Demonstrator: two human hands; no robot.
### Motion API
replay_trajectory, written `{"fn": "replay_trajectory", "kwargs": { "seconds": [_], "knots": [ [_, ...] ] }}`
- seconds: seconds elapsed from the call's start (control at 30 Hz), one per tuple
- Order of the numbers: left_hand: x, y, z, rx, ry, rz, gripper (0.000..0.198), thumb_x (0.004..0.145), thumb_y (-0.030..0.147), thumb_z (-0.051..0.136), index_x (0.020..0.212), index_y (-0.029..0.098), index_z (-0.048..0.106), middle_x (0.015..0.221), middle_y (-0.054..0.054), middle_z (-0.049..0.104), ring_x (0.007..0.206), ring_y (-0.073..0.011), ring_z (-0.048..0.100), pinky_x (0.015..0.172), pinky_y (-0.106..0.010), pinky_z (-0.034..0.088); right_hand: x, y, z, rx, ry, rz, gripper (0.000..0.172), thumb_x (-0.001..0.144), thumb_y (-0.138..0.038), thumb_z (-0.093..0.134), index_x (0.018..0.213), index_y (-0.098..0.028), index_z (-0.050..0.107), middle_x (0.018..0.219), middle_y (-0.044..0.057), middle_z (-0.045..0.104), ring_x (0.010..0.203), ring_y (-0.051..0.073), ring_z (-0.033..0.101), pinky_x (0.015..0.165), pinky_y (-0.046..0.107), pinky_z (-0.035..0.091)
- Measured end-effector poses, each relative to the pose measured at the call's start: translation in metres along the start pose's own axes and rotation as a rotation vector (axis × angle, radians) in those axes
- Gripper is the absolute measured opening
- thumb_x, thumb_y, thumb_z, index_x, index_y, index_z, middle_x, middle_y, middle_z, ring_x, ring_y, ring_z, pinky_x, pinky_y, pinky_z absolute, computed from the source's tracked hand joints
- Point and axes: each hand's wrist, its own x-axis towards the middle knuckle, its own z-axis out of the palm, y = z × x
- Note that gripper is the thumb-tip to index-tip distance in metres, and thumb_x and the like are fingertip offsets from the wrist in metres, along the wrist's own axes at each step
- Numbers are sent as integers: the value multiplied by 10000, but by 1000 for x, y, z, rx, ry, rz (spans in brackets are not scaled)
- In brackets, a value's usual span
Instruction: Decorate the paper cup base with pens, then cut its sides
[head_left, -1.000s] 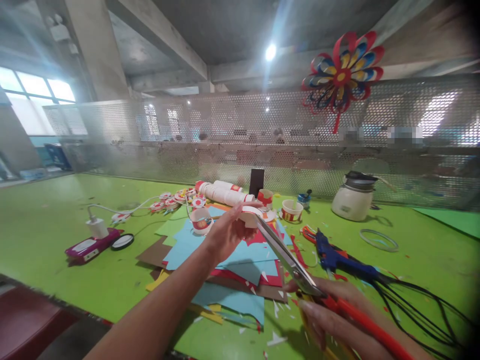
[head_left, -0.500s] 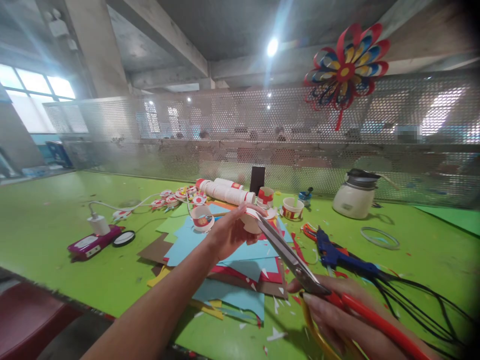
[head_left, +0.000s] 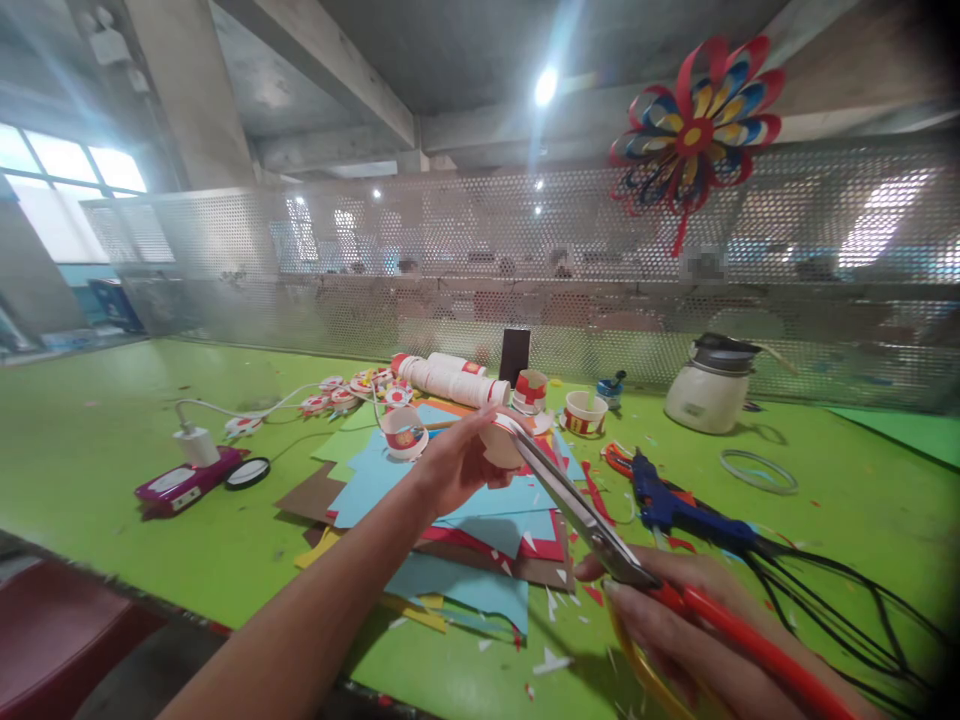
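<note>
My left hand (head_left: pixel 461 465) grips a white paper cup piece (head_left: pixel 501 445) above a pile of coloured paper (head_left: pixel 480 505). Wrapped round the red and yellow handles of the scissors (head_left: pixel 574 500) is my right hand (head_left: pixel 675 620). The blades point up and left, their tips touching the edge of the cup piece. Whether the blades are slightly parted is hard to tell. A cut paper cup (head_left: pixel 405 433) stands just left of my left hand, and stacked cups (head_left: pixel 454 382) lie behind it.
A blue glue gun (head_left: pixel 667 505) with black cables lies at the right. A kettle (head_left: pixel 710 385) and a cup (head_left: pixel 584 413) stand farther back. At the left are a purple power strip (head_left: pixel 187 482) and white cord. Paper scraps litter the green table (head_left: pixel 300 610).
</note>
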Motion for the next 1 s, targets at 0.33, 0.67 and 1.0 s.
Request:
{"fn": "replay_trajectory", "kwargs": {
  "seconds": [0.33, 0.67, 1.0],
  "knots": [
    [1, -2, 0, -7, 29, 7, 442, 749, 547, 642, 858, 120, 661, 671, -42, 574, 530, -106, 523, 470, -222, 343, -2, 2, -2, 67, -108, 69, 305, 859, -519, 537, 1046, -375, 731, 502, -19, 552, 429, 140, 491, 369, 216, 398],
    [0, 0, 1, 17, 32, -10, 439, 754, 548, 634, 844, 118, 643, 638, -37, 561, 511, -116, 533, 462, -223, 330, 3, -23, -3, 31, -15, -21, 300, 846, -528, 521, 921, -373, 768, 517, -7, 570, 444, 141, 470, 393, 224, 411],
    [1, 0, 0, 80, 23, 15, 430, 770, 540, 603, 825, 116, 645, 600, -31, 564, 473, -102, 494, 442, -217, 317, -1, -16, -3, 75, -74, 104, 389, 826, -621, 515, 755, -310, 737, 458, -18, 496, 410, 124, 425, 371, 223, 385]
  ]
}}
